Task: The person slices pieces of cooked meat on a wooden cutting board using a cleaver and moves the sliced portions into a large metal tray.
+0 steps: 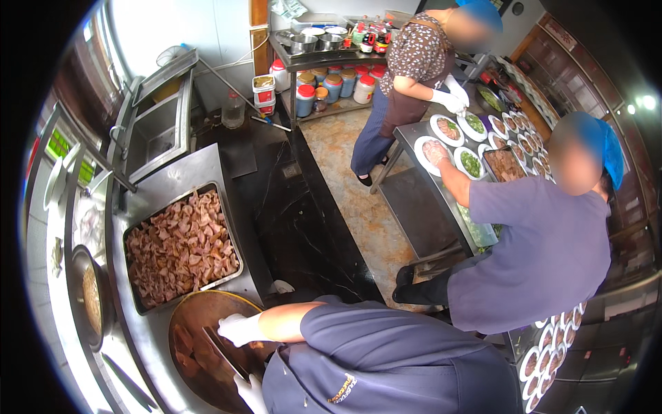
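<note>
My right hand (238, 329), in a white glove, rests over the brown round chopping board (181, 310). Beside it a wide-bladed knife (226, 353) stands on edge, tilted. Its lower end meets my left hand (252, 394), also white-gloved and partly hidden by my dark shirt; the grip looks closed around that end. Flat brown pieces of meat (189, 352) lie on the board to the left of the blade. A few small bits lie near my right wrist. Whether my right fingers hold anything is hidden. Beyond the board is a metal tray (240, 266) heaped with cut meat (181, 243).
A steel sink (155, 134) is past the tray. A wok (90, 300) stands at the left. Behind me, one co-worker (532, 248) reaches over plates (428, 155) on a steel table; another co-worker (414, 77) stands across its corner. Jars (333, 85) fill a shelf.
</note>
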Tool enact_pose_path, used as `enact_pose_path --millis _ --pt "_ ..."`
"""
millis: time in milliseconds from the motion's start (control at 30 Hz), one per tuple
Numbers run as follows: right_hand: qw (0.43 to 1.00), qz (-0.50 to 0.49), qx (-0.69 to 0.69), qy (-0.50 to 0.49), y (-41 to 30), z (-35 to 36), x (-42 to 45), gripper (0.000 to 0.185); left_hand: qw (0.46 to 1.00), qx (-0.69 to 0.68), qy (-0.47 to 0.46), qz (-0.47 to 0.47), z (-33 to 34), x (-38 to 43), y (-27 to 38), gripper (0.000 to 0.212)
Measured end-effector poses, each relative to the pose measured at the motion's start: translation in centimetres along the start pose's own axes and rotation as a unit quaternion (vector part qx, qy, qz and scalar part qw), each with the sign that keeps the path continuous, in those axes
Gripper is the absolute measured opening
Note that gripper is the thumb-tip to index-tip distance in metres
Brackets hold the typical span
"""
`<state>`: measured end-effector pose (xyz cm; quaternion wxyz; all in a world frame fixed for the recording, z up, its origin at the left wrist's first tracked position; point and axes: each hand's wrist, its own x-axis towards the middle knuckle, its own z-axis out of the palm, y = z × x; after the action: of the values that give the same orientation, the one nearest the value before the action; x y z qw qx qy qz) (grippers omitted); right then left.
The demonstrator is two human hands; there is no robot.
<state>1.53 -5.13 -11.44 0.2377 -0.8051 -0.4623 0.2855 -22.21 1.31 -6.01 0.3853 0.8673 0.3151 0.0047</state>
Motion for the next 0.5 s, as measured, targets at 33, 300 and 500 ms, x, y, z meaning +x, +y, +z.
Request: enact_pose_path --millis 33,300,500 --pt "0.995 -0.039 0.081 0.039 0.2 -0.1 -0.5 0.039 1.0 -0.011 0.01 0.021 -0.3 0.3 -0.3 0.029" --pt "0.978 -0.116 0.003 0.171 5.1 0.3 -5.0 0.052 0.975 -0.177 -0.045 -0.129 -4.0 -2.0 8.5 0.055" --pt "0.99 -0.118 -0.059 0.053 3.6 -0.1 -5.8 0.066 0.982 -0.173 -0.05 -0.065 -2.8 -2.2 5.8 0.061"
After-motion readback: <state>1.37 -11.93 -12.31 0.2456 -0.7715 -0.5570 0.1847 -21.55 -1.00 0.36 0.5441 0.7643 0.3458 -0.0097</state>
